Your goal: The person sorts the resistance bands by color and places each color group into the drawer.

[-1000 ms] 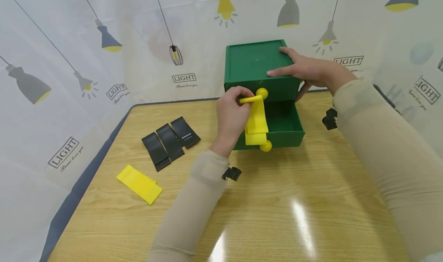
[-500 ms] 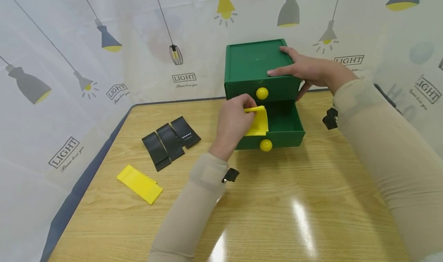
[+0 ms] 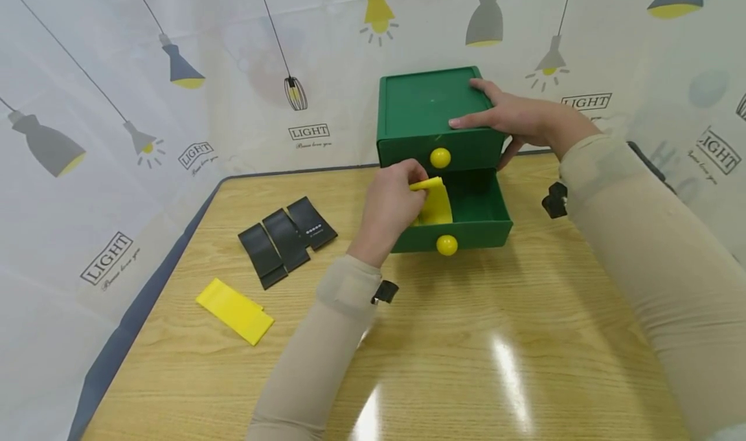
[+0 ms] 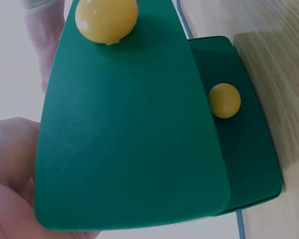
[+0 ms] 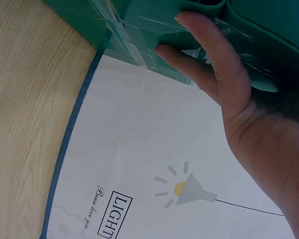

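My left hand [image 3: 396, 198] pinches the top edge of a folded yellow flat band [image 3: 436, 203]. The band hangs into the lower drawer [image 3: 480, 234] of a green two-drawer box [image 3: 428, 104]; that drawer is pulled out and its front hides the band's lower end. My right hand [image 3: 515, 112] rests on the box's top and right side with fingers spread. In the right wrist view, the right hand [image 5: 229, 74] touches the box's side. The left wrist view shows the lower drawer's front [image 4: 124, 129] with part of the left hand [image 4: 12, 164] behind it; the band is hidden there.
Left on the wooden table [image 3: 454, 357] lie a folded black band [image 3: 287, 239] and a second folded yellow band [image 3: 235, 310]. The upper drawer [image 3: 472, 151] is closed, with a round yellow knob [image 3: 440, 158]. A lamp-patterned cloth [image 3: 233, 104] stands behind the box.
My left hand has lowered the yellow band from in front of the drawers into the lower drawer, uncovering both knobs. My right hand has stayed in place on the box.
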`<state>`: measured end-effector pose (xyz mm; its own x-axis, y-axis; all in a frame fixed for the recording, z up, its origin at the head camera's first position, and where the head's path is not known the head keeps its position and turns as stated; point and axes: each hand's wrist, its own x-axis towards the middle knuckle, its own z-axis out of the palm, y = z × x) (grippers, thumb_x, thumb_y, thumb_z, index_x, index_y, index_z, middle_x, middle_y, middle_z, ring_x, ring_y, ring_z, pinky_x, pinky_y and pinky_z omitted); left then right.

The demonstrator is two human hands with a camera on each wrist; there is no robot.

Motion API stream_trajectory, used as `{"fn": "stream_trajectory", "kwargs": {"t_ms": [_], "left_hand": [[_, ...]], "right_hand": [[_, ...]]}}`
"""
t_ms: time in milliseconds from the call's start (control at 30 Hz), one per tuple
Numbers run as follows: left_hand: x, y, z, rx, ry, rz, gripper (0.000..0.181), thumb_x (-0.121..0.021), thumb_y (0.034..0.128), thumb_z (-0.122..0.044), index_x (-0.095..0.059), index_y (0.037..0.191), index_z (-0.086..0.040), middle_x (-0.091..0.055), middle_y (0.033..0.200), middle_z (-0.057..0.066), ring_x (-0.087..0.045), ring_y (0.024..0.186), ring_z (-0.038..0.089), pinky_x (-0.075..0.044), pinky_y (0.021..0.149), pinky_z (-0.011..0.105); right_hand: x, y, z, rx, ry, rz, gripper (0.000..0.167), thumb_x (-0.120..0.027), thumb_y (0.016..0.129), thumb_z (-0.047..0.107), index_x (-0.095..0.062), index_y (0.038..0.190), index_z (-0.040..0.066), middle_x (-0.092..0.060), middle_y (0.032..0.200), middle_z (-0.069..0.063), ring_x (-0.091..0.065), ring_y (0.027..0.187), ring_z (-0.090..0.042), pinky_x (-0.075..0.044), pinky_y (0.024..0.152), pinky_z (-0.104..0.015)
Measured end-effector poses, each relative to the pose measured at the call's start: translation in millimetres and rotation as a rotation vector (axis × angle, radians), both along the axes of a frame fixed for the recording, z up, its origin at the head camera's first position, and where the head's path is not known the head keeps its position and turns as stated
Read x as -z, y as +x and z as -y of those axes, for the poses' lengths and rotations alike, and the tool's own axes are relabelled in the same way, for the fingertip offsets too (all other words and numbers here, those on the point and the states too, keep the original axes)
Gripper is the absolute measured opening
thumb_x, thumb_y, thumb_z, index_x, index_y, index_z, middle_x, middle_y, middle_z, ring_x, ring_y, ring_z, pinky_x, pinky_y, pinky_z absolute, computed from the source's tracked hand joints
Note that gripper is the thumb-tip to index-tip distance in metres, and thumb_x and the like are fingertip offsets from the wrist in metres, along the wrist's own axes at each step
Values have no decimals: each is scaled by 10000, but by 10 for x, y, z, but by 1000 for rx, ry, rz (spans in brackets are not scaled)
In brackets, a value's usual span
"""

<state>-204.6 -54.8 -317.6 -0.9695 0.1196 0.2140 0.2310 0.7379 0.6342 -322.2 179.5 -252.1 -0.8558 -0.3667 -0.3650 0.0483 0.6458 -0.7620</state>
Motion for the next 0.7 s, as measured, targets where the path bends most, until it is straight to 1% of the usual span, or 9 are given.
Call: {"fn": "stream_trajectory", "kwargs": {"t_ms": [167, 300, 500, 633, 700], "left_hand": [[12, -23, -21, 9, -33, -18, 49, -726, 1013, -106, -724, 1054, -133, -754, 1125, 26, -677, 949, 189, -640, 895, 290], [14, -32, -31, 22, -61, -7, 81, -737, 1006, -102, -736, 1082, -130, -758, 1153, 29, -679, 984, 190, -635, 929, 296], [10, -42, -23, 25, -71, 13, 135, -740, 998, -78, -738, 1128, -114, -761, 1201, 46, -689, 1017, 200, -633, 954, 312], [19, -53, -20, 25, -109, 18, 159, -731, 999, -67, -735, 1152, -110, -755, 1215, 46, -686, 1027, 198, -626, 973, 311], [22, -56, -24, 22, -131, 11, 173, -722, 999, -57, -741, 1166, -98, -758, 1223, 53, -685, 1038, 202, -623, 977, 309]], "right_hand": [[3, 1, -4, 0, -1, 3, 1201, -666, 933, 710, 314, 1596, 504, 287, 1767, -53, -113, 1632, -515, -633, 890, -606], [10, 0, -5, 0, -4, 7, 1200, -668, 936, 704, 315, 1595, 505, 289, 1765, -47, -101, 1639, -506, -633, 888, -607], [10, -11, -9, -1, -1, 0, 1201, -669, 932, 708, 315, 1591, 513, 282, 1767, -45, -106, 1639, -503, -636, 883, -602], [12, -10, -12, -1, -1, -3, 1199, -668, 933, 707, 316, 1591, 512, 280, 1768, -50, -108, 1637, -507, -636, 881, -602], [14, -5, -12, 0, -3, -2, 1199, -667, 934, 705, 315, 1592, 510, 281, 1768, -53, -104, 1638, -508, -635, 882, -605]]}}
